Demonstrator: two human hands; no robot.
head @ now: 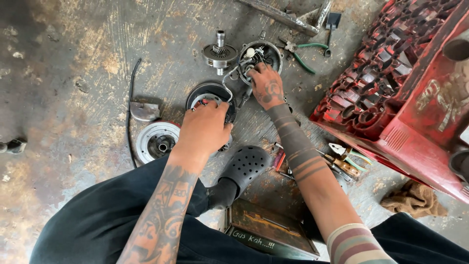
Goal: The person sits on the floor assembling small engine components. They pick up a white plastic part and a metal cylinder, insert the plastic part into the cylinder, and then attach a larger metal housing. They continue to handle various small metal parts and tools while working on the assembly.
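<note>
The left hand (204,128) grips a round black housing (211,98) beneath its fingers. Just beyond it to the right, the right hand (266,85) clasps wired parts inside a metal cover (260,61). Left of that stands 1 gear (220,53).

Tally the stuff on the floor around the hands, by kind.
Round engine parts: 4 — housing under right hand, ring cover under left hand, gear hub, silver disc
Pliers: 2 —
Rag: 1
Total: 7
</note>
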